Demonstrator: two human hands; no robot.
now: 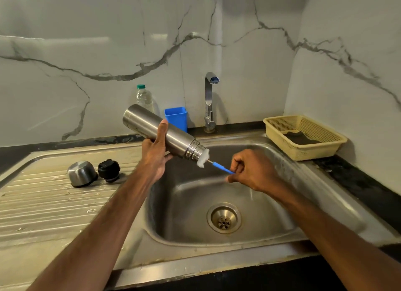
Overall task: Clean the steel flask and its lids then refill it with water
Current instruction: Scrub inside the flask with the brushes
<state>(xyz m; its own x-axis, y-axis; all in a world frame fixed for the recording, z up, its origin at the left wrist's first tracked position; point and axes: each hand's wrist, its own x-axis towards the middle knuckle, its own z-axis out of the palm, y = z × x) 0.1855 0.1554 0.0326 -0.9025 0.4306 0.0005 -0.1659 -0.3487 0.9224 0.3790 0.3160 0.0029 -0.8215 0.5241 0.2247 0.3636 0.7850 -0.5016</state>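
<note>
Holding entry: steel flask [160, 132], tilted above the sink basin [184, 204], open mouth low to the right, base high to the left. The left hand [155, 156] grips its body, thumb lying up along the near side, fingers curled round behind.

Bottle brush [223, 168]: blue handle, white head at the flask's mouth; how far it goes inside cannot be told. The right hand [249, 171] pinches the handle's far end, fingers curled tight.

Steel cup lid [82, 174]: rim down on the ribbed drainboard [43, 214], left of the basin.

Black stopper [109, 170]: just beside the cup lid, on its right.

Tap [209, 99]: chrome, behind the basin, no water running.

Blue container [176, 117]: behind the flask, left of the tap.

Clear plastic bottle [144, 97]: green cap, against the marble wall.

Beige basket [303, 138]: on the counter right of the sink, something dark inside.

Drain [224, 218]: in the basin floor.
</note>
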